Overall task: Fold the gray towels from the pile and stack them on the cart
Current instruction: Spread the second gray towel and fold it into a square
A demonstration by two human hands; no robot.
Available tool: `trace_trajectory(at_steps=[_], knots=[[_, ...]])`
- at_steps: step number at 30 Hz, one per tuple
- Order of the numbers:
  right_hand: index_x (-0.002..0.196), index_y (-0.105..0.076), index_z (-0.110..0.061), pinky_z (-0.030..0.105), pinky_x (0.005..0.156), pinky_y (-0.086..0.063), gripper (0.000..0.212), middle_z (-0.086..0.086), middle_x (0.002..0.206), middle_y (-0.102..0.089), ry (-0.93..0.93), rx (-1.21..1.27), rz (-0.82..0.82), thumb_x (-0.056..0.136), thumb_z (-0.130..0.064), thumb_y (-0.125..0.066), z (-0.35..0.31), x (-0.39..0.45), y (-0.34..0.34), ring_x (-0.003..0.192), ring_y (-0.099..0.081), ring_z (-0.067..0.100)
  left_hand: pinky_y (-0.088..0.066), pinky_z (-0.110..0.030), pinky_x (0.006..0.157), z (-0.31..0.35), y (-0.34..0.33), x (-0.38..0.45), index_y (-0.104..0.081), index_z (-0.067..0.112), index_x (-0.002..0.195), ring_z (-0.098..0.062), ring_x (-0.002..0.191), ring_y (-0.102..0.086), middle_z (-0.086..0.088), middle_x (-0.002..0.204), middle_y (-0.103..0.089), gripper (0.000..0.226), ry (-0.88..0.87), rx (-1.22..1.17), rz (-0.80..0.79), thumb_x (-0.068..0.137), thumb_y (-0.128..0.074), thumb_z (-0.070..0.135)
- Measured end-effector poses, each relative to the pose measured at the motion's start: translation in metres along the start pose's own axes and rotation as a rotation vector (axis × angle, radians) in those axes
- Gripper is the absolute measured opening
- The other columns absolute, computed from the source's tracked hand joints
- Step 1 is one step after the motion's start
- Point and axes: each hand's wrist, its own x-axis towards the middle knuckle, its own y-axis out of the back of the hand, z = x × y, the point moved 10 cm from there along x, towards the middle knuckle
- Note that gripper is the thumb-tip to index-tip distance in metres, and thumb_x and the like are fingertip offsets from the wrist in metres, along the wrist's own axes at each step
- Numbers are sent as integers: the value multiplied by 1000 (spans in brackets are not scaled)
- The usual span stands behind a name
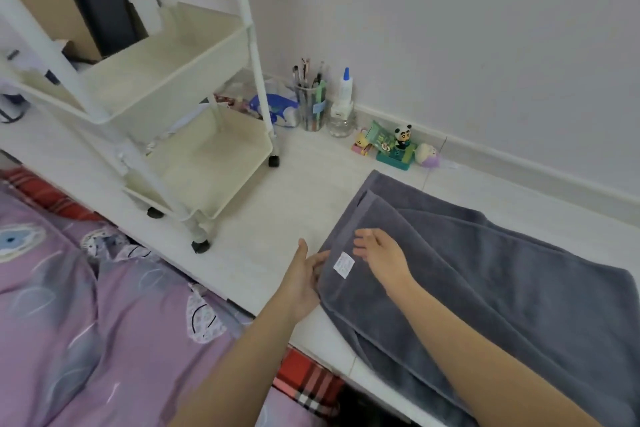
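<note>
A: Where's the towel (485,274)?

B: Gray, flat on the white bench (277,218), right half of the view. Folded over itself, layered edges visible along the top. Long axis runs from the far-left corner near the toys toward the near right, out of frame at the bottom right. The short end faces left, toward the cart (166,87).

A: Hands?

B: Both at that short left end. Left hand (304,281) is palm-in against the towel's edge, fingers tucked at or under the hem; can't tell whether it actually grips the cloth. Right hand (377,253) is on top of the towel, fingers relaxed and loosely spread, holding nothing. A white care label (343,264) sits on the towel between the two hands.

A: Cart status?

B: White wheeled cart, on the bench to the left of the towel, apart from it. Two cream trays visible, no towels in either.

A: Anything else around?

B: Along the wall behind the towel: glass jar of pens and brushes (311,107), glue bottle (345,87) standing in a second jar, panda figure (402,137) on a green tray, a few small toys. Purple patterned bedding (86,305) at near left, below the bench edge, with red plaid fabric (304,378) beside it.
</note>
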Motion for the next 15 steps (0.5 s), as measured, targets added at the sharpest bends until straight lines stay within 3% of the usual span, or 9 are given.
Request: trace_trajectory(at_steps=[2, 4, 6, 7, 9, 11, 15], knots=[[118, -59, -19, 26, 97, -41, 31, -1, 125, -59, 77, -207, -46, 101, -22, -34, 3, 5, -2, 111, -57, 15, -48, -31, 94, -3, -5, -8, -66, 13, 114, -21, 109, -63, -6, 112, -69, 50, -49, 134, -36, 98, -36, 51], [126, -56, -17, 20, 98, -33, 33, -4, 131, -55, 158, -339, -114, 102, -19, -33, 0, 10, -8, 121, -48, 14, -48, -20, 78, 1, -11, -15, -67, 19, 98, -10, 93, -66, 6, 95, -71, 26, -148, 488, 5, 98, -49, 37], [132, -51, -15, 19, 100, -29, 35, -1, 137, -50, 174, -444, -194, 102, -20, -32, 5, 18, -16, 126, -44, 15, -38, -20, 61, 9, -13, -15, -54, 18, 74, -1, 65, -52, 9, 70, -55, 31, -322, 893, 99, 98, -48, 37], [135, -47, -14, 21, 102, -28, 37, 1, 141, -47, 155, -474, -204, 103, -22, -31, 8, 22, -14, 129, -42, 16, -36, -21, 60, 15, -20, -14, -47, 19, 68, 0, 60, -45, 9, 65, -48, 38, -418, 1054, 109, 99, -43, 42], [139, -42, -13, 24, 106, -26, 40, 4, 145, -42, 123, -502, -223, 103, -25, -29, 15, 29, -12, 132, -38, 19, -41, -28, 76, 17, -25, -10, -52, 21, 77, -6, 78, -49, 5, 77, -54, 46, -558, 1341, 138, 97, -29, 55], [140, -40, -13, 25, 108, -23, 41, 4, 147, -39, 118, -503, -250, 103, -27, -28, 19, 33, -10, 134, -36, 19, -40, -33, 89, 14, -19, -5, -58, 17, 99, -17, 101, -46, -1, 100, -60, 54, -541, 1524, 162, 97, -24, 59], [141, -39, -14, 25, 109, -22, 44, 2, 148, -38, 143, -516, -281, 103, -31, -26, 21, 34, -11, 136, -34, 17, -36, -33, 76, 27, 5, -25, -53, 17, 73, -23, 88, -51, -3, 78, -62, 56, -577, 1641, 336, 99, -19, 53]])
